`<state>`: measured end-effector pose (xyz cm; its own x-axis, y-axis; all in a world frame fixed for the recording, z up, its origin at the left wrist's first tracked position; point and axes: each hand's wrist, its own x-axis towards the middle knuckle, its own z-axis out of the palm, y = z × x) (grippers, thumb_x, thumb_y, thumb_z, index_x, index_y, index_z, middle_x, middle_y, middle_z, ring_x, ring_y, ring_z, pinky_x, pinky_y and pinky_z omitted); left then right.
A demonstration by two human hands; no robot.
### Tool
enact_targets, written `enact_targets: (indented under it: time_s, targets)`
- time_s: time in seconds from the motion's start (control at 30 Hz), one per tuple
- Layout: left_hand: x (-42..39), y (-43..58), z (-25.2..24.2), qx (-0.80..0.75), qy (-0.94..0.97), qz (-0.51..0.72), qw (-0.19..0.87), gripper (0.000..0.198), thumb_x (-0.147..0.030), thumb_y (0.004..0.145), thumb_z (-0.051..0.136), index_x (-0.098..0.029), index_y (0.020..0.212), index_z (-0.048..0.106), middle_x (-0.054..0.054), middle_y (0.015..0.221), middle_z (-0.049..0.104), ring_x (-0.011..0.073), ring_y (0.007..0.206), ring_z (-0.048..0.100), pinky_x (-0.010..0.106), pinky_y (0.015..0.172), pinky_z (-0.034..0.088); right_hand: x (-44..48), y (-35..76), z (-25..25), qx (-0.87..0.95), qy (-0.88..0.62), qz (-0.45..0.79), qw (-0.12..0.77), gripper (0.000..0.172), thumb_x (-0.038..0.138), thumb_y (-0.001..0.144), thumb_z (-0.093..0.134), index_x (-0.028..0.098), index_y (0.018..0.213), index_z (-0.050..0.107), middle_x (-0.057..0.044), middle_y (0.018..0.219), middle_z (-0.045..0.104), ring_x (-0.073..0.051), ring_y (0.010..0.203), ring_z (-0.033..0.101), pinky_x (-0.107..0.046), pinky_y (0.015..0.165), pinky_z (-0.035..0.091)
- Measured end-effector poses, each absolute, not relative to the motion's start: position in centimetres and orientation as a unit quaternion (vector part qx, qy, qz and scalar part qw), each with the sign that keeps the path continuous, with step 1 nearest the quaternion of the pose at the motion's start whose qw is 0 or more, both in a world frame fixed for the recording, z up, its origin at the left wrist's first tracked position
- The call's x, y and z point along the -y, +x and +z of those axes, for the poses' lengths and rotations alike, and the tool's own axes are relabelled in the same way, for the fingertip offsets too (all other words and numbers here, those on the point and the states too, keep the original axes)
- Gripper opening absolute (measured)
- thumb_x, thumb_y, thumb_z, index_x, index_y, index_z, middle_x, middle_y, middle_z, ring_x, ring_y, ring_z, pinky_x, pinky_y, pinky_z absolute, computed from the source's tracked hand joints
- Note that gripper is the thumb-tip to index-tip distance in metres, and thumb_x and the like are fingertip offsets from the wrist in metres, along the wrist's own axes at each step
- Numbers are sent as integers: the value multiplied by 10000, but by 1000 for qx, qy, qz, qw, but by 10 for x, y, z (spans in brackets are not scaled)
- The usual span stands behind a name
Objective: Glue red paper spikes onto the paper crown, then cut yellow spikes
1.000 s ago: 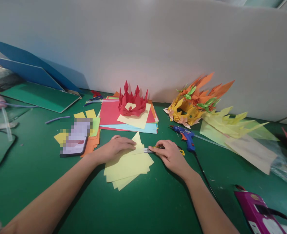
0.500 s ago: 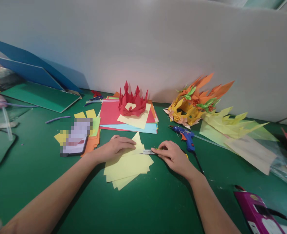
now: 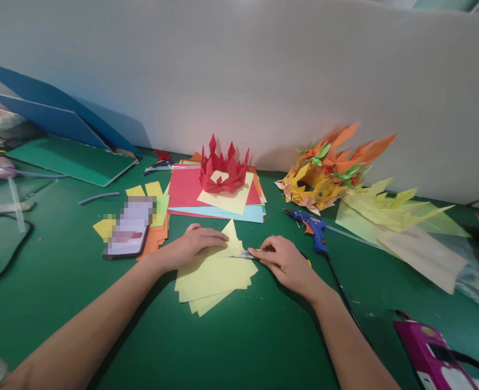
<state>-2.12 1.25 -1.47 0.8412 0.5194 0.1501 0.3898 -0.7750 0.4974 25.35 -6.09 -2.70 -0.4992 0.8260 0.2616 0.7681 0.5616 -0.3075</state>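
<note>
Centre frame, green worktop (image 3: 243, 346): left hand (image 3: 201, 245) lies flat, fingers together, pinning yellow paper stack (image 3: 213, 279). Right hand (image 3: 285, 262), fingers pinching craft knife (image 3: 247, 254), sets blade against stack's right edge. Judged: cutting step in hand; clean cut calls for firm hold, steady pull.

A fanned stack of pale yellow paper sheets (image 3: 217, 279) lies flat. A slim cutter (image 3: 247, 254) touches its 2 o'clock edge, blade pointing toward 9 o'clock.
</note>
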Motion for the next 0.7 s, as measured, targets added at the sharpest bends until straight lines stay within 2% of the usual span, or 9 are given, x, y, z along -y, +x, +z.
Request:
enact_targets:
  time_s: [0.17, 0.33, 0.57, 0.7]
  targets:
    - [-12, -21, -14, -249, 924, 155, 245, 285, -287, 984, 345, -252, 1051, 620, 48, 1212, 647, 168, 1096, 576, 352, 913, 273, 62, 253, -26, 864, -460, 67, 193, 341, 194, 948, 420, 316, 1198, 618, -68, 932, 582, -192, 842, 520, -345, 713, 441]
    - [-16, -23, -20, -228, 937, 150, 219, 343, -202, 974, 342, -309, 1144, 620, 25, 1259, 627, 173, 1137, 558, 350, 887, 268, 64, 246, -23, 870, -452, 54, 189, 344, 196, 948, 426, 318, 1218, 600, -66, 919, 579, -189, 819, 519, -336, 699, 443]
    - [-16, -24, -22, -225, 936, 155, 221, 354, -155, 960, 375, -314, 1145, 632, 19, 1262, 625, 177, 1134, 565, 352, 895, 258, 65, 239, -22, 869, -449, 76, 193, 304, 173, 920, 470, 194, 1182, 622, -97, 936, 594, -209, 834, 535, -358, 704, 470]
    - [-16, -24, -21, -225, 937, 149, 221, 353, -159, 966, 370, -313, 1155, 625, 16, 1277, 614, 176, 1146, 555, 354, 889, 257, 65, 243, -21, 871, -438, 94, 204, 297, 169, 915, 482, 208, 1170, 628, -88, 923, 601, -210, 832, 537, -358, 698, 478]
